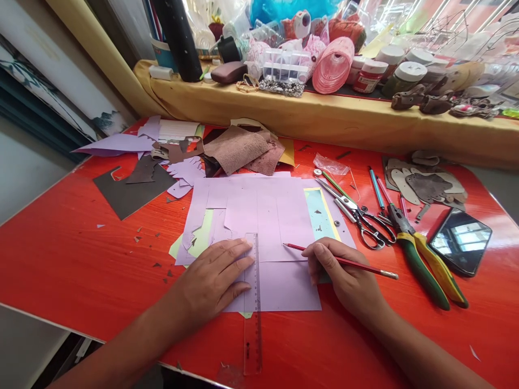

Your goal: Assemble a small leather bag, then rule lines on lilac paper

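Purple paper sheets (287, 286) overlap on the red table, with thin lines drawn on the upper one. My left hand (221, 273) lies flat with fingers stretched out, pressing on the paper and on the edge of a clear ruler (252, 335). The ruler runs lengthwise toward me, its near end past the paper's edge. In my right hand (340, 270) is a red pencil (365, 266), its tip pointing left over the paper near a drawn line. Whether the tip touches the paper I cannot tell. Green paper (205, 235) shows through a cut-out at the left.
Scissors (360, 216), pliers (421, 259) and a phone (461, 241) lie right of the paper. Brown leather pieces (239, 148) and a dark sheet (130, 189) lie behind and left. Jars (370, 75) and boxes line the cloth-covered ledge (284, 116).
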The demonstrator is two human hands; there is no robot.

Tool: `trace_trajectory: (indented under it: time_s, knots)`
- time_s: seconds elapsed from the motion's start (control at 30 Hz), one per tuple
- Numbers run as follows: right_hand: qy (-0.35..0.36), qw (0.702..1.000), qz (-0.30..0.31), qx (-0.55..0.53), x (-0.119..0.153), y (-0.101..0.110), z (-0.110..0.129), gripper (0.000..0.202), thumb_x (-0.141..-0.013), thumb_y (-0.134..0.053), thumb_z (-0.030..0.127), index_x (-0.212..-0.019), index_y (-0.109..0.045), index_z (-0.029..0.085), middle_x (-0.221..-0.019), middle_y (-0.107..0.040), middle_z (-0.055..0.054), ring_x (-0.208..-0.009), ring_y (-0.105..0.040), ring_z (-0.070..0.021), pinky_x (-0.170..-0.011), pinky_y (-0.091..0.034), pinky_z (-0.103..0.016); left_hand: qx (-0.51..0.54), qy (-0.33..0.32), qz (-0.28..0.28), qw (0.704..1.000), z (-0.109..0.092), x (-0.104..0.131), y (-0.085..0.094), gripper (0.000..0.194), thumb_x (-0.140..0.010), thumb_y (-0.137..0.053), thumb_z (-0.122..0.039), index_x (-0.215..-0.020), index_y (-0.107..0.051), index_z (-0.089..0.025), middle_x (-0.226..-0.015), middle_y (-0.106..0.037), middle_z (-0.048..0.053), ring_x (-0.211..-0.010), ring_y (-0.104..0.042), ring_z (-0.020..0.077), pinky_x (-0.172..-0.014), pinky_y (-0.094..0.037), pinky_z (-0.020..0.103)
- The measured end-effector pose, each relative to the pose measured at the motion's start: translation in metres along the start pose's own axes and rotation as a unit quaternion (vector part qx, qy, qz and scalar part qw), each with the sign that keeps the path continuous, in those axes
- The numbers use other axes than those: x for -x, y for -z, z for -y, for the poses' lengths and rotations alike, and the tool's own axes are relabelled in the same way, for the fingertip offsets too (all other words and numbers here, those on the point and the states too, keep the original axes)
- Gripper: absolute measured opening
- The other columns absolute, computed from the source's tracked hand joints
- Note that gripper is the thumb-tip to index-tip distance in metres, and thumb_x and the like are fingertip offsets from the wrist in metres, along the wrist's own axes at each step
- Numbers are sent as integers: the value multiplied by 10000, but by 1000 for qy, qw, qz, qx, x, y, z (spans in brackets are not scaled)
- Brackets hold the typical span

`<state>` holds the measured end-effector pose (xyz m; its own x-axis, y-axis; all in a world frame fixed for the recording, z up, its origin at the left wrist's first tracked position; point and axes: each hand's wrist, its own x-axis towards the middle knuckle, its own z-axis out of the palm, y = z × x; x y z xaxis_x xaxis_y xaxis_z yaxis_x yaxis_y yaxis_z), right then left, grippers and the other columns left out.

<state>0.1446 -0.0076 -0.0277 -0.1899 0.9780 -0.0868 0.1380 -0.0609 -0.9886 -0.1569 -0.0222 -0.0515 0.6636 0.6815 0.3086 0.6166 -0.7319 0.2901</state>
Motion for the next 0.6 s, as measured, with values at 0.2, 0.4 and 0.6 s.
trace_trajectory:
  time_s: [0.2,0.4,0.6]
  knots:
    - [1,1000,1,8,0,0,1,448,-1037,-618,595,-854,-737,204,-652,-642,-15,-524,-619,-161,-508,-503,-287,2,0,-5,1000,0,0,0,328,-1103,-567,-304,-1393,-612,-159,-1480,-655,150,-1428,-580,286,-1202,-501,493]
    - [7,1000,4,19,0,0,2,449,-1045,-604,594,-850,-734,212,-640,-637,-10,-521,-611,-160,-513,-509,-291,3,5,-8,1000,-1,1,-1,341,-1094,-577,-297,-1407,-607,-166,-1482,-655,146,-1425,-583,289,-1215,-493,501]
    - [11,1000,4,23,0,0,1,442,-1050,-603,582,-850,-739,212,-642,-650,-12,-520,-620,-159,-512,-506,-292,2,4,-9,1000,-1,0,-1,346,-1099,-570,-311,-1411,-603,-165,-1485,-653,145,-1426,-582,289,-1206,-504,502]
